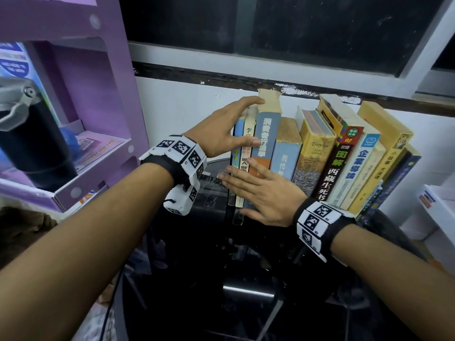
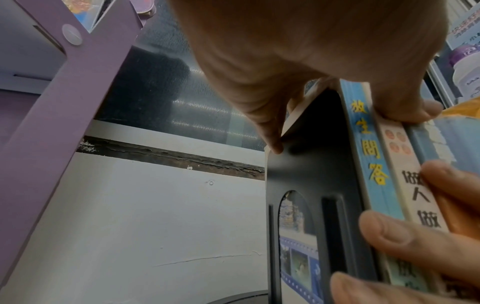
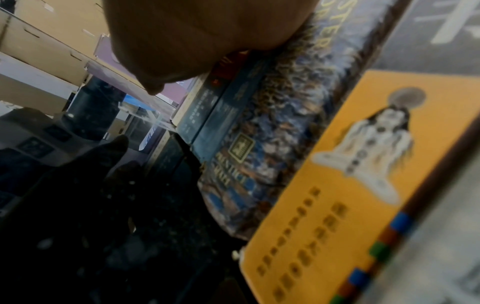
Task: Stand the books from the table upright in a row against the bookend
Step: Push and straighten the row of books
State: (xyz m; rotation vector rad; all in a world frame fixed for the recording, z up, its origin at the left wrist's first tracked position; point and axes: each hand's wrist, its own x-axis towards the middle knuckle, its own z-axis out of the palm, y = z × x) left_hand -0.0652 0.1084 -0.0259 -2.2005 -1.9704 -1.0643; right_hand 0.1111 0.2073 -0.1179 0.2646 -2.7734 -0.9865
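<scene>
Head cam is showing the books [image 1: 320,153] standing in a row on the dark table [image 1: 248,294] against the white wall, spines facing me, with the ones on the right end leaning over to the right. I'm seeing the black bookend [image 2: 309,185] sitting at the left end, tight against the thin light-blue book [image 2: 369,156]. The left hand [image 1: 221,129] is reaching in from the left, fingers over the top of the tall grey-blue book [image 1: 267,134] and thumb on the spines, so it's clamping the first few books together. The right hand [image 1: 261,195] is lying flat with straight fingers pressing on the lower spines, not wrapped around anything. The right wrist cam is mostly getting blurry covers and a dark tabletop. Off to the left, a purple shelf unit [image 1: 81,77] is crowding the edge, with a black flask [image 1: 29,134] standing inside it. Behind the row, a dark window [image 1: 283,25] is sitting above the wall.
</scene>
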